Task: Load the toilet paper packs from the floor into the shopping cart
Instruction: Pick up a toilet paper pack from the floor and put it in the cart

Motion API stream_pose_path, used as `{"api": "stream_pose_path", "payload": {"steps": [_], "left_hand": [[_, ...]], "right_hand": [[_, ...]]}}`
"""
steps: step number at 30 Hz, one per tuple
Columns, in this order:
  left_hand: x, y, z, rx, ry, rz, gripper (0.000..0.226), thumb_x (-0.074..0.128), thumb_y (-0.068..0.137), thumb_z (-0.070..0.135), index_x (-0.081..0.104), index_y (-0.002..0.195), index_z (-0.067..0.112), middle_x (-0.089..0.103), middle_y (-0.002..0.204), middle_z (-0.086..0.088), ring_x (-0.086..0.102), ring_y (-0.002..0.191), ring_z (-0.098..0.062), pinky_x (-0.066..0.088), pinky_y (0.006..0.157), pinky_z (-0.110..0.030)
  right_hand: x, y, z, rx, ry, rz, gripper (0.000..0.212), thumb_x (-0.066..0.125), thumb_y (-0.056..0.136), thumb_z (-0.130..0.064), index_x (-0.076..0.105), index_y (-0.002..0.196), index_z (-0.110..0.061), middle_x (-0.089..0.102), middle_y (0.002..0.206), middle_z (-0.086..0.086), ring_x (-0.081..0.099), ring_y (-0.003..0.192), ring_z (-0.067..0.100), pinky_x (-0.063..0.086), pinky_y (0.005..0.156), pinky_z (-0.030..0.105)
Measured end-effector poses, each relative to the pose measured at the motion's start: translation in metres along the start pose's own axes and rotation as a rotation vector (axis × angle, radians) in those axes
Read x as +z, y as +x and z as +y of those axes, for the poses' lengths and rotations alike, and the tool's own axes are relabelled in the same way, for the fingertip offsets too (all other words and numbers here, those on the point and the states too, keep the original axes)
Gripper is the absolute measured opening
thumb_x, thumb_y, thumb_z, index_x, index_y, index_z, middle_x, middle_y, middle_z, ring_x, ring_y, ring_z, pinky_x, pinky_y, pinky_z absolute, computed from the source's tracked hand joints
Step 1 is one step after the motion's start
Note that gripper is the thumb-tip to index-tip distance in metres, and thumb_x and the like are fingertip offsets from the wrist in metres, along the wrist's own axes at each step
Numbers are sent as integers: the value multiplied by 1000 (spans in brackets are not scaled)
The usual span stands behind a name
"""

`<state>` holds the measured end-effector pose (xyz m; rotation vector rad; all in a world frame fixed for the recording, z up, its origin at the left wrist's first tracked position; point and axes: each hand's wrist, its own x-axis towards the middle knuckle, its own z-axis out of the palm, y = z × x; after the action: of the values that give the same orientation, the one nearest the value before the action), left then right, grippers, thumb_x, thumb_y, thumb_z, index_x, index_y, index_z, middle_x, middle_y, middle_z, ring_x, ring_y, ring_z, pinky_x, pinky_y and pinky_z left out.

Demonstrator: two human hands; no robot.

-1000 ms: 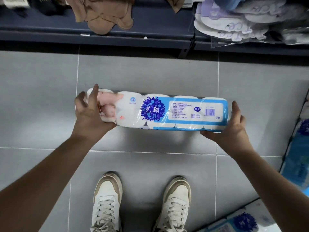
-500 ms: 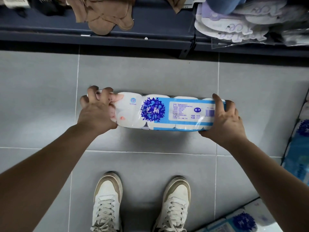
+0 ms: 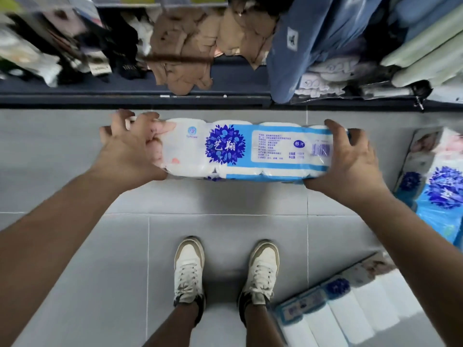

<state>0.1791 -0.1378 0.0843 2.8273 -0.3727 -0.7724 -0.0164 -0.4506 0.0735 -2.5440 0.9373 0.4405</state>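
Observation:
A long white and blue toilet paper pack [image 3: 240,151] with a purple flower print hangs level above the grey floor, in front of me. My left hand [image 3: 127,149] grips its left end with fingers curled over the top. My right hand [image 3: 350,161] grips its right end the same way. A second pack [image 3: 338,309] lies on the floor by my right foot. Another pack [image 3: 436,186] stands at the right edge. No shopping cart is in view.
A dark store shelf [image 3: 225,96] runs across the top, hung with beige stockings [image 3: 185,53], dark socks and folded blue and green cloth [image 3: 325,33]. My two white sneakers [image 3: 225,271] stand on the grey tiled floor [image 3: 62,159] below the pack.
Both hands closed over the ends of the pack and lifted it off the floor toward me. The view has tilted up, showing more of the shelf.

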Motion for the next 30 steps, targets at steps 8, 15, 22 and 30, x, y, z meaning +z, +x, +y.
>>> {"api": "stream_pose_path", "payload": {"steps": [8,15,22,30], "left_hand": [[-211,-109,42,58,-20,130,120,99,46,39,35,148,45,25,151,-4,27,138,-39,31,114,-50],[-381,-217,72,164,-118,303,118,94,42,52,37,145,53,31,148,3,33,135,-32,27,110,-35],[-526,-303,80,266,-138,422,118,87,33,55,42,142,55,39,147,1,37,139,-25,29,117,-35],[-632,-377,91,467,-121,580,102,79,33,57,34,121,79,37,141,12,39,135,-19,37,109,-37]], "right_hand": [[-211,-103,-67,-87,21,106,122,86,51,-53,26,155,-30,43,132,20,48,120,44,41,108,51],[-388,-200,-117,-189,32,297,121,84,52,-57,33,156,-26,48,132,22,51,122,45,43,105,50],[-539,-296,-155,-315,46,427,123,72,44,-72,36,154,-33,52,131,13,53,121,34,46,107,46],[-620,-358,-174,-396,155,514,122,89,52,-58,28,156,-42,42,131,-8,41,115,4,38,92,27]]}}
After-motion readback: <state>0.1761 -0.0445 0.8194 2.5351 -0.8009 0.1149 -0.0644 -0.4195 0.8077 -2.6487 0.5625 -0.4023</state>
